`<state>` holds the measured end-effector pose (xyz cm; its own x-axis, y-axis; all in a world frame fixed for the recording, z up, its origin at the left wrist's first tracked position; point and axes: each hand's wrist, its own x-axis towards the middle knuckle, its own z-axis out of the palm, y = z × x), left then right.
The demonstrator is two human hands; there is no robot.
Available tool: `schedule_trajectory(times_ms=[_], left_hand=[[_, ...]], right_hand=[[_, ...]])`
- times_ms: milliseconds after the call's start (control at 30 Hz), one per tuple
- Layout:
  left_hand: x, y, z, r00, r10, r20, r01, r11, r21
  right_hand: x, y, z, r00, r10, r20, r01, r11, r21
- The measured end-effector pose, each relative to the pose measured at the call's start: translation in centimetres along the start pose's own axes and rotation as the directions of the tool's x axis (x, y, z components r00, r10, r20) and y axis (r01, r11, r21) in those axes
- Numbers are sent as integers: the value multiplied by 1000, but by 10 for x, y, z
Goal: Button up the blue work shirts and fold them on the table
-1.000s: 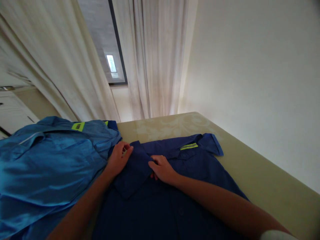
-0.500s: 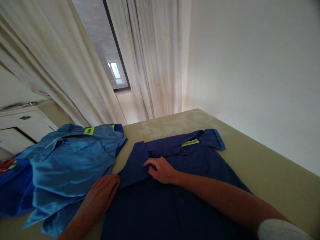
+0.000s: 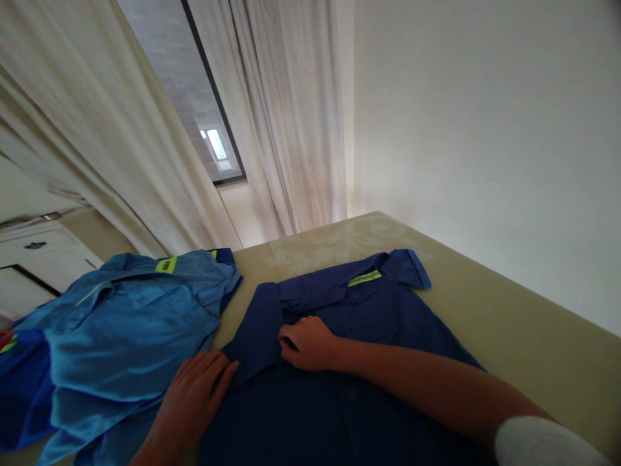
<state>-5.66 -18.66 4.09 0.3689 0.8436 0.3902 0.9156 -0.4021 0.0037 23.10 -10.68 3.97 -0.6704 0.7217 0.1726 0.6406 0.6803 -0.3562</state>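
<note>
Lower left: left hand [image 3: 198, 388], laid flat, fingers loose, at edge of navy shirt [image 3: 402, 323], lower centre. At its flap [image 3: 257, 317]: right hand [image 3: 308, 343], fingers curled, hold on cloth too hidden to tell. Left: light blue garment [image 3: 140, 330]. Beneath: tan surface [image 3: 504, 323]. Upper left: curtains [image 3: 310, 110], dark-framed window [image 3: 169, 71]. Right: wall [image 3: 475, 129]. Cut off: shirt, bottom edge; white cabinet [image 3: 48, 249], left edge.

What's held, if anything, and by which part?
Cannot tell: the right grip is curled on the dark shirt, hiding any pinch; the left grip rests at its edge.
</note>
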Motion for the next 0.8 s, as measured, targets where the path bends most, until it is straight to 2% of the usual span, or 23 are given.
schedule_trajectory(times_ms=[100, 200, 267, 333, 400, 467, 567, 600, 633, 667, 700, 800], left_hand=[[41, 21, 6, 997, -74, 2, 74, 997, -20], [87, 47, 26, 996, -90, 1, 89, 991, -104], [109, 61, 44, 999, -51, 19, 53, 990, -130], [117, 70, 61, 996, 9, 91, 3, 991, -137], [117, 72, 70, 984, 46, 169, -23, 990, -138], [115, 72, 71, 980, 42, 195, -17, 992, -128], [127, 82, 62, 985, -16, 171, 30, 997, -77], [136, 91, 60, 987, -39, 158, 49, 997, -58], [149, 102, 59, 988, -52, 142, 59, 997, -48], [163, 117, 60, 991, -54, 125, 61, 997, -51], [178, 133, 63, 993, -47, 109, 54, 996, -67], [221, 188, 83, 995, -11, 104, 28, 985, -172]], right_hand=[[-1, -3, -2, 999, -11, -30, 12, 1000, 18], [-1, -2, -8, 992, 14, -123, -4, 997, 81], [-1, 9, -20, 972, 65, -226, -36, 991, 130], [-7, 35, -40, 926, 152, -346, -110, 984, 138], [-22, 76, -66, 842, 261, -473, -249, 964, 89], [-47, 126, -90, 717, 374, -588, -456, 890, 10], [-94, 195, -111, 468, 589, -659, -787, 617, -7], [-108, 212, -112, 399, 643, -653, -846, 533, 9], [-119, 224, -111, 357, 686, -634, -881, 472, 14], [-127, 232, -108, 343, 716, -609, -898, 439, 10], [-132, 238, -105, 357, 731, -582, -900, 437, -4], [-134, 241, -97, 486, 700, -523, -840, 539, -60]])
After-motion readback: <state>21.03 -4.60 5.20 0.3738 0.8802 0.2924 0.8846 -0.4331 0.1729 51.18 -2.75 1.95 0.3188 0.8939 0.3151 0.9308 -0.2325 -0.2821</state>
